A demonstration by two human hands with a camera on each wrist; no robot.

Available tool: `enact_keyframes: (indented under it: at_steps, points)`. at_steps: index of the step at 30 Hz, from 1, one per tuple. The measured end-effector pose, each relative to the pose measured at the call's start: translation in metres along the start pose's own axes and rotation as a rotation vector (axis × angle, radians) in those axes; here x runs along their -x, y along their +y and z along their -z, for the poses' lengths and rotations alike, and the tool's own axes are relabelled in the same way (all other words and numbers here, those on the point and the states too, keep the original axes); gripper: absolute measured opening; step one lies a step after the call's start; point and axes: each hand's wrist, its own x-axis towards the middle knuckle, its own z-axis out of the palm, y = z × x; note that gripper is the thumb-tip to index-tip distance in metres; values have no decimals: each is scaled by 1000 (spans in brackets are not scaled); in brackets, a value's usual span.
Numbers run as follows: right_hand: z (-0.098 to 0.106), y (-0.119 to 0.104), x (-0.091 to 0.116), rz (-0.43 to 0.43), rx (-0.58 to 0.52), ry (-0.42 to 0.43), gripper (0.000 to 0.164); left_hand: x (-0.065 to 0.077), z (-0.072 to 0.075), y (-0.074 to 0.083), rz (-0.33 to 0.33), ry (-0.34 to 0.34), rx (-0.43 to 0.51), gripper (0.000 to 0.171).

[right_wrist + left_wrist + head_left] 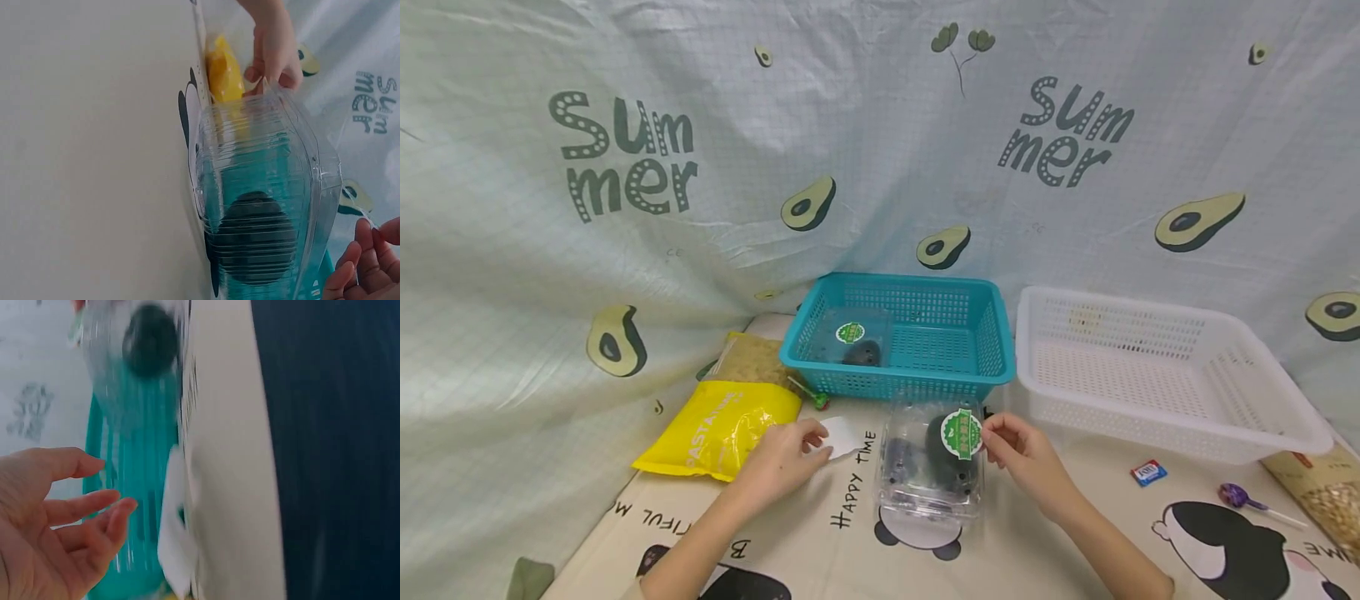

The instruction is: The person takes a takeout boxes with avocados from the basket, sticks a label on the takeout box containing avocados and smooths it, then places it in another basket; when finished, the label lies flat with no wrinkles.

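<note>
A clear plastic clamshell box (898, 492) with a dark, avocado-like fruit (255, 237) inside stands on the table between the hands. My right hand (1026, 458) pinches the edge of a round green-and-white sticker (961, 434) at the box's right side. In the right wrist view, the right-hand fingertips (375, 230) hold its thin edge; how much of it adheres is unclear. My left hand (786, 458) hovers left of the box, fingers loosely bent, holding nothing. Near its fingertips lies a small white paper (844, 437), which the left wrist view shows apart from the hand.
Behind the box stands a teal basket (898, 379) holding another stickered clear box (827, 329). A white basket (1150, 429) is at right. A yellow pasta bag (730, 425) and a lollipop (820, 401) lie left; a small candy (1148, 472) and purple lollipop (1232, 495) lie right.
</note>
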Motion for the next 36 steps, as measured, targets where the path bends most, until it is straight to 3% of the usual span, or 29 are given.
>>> enact_keyframes:
  at_steps: [4,8,19,23,29,31,36]
  points:
    - [2,1,-2,-27,-18,25,18,3,-16,24,-75,-193,212,47]
    - [5,2,-4,-42,-34,41,20,4,-26,40,-92,-262,319,65]
    - [9,-1,-12,-84,-41,78,23,9,-33,58,-44,-260,429,75]
    - [7,-3,-16,-87,-38,73,22,9,-32,56,-46,-269,390,72]
    - [-1,-5,-19,-74,-34,31,19,2,-23,58,-150,-96,181,54]
    - [-4,-6,-20,-70,-20,15,17,-5,-22,62,-184,-50,179,46]
    - [-10,-6,-22,-64,35,-13,11,-20,-29,74,-224,-41,263,27]
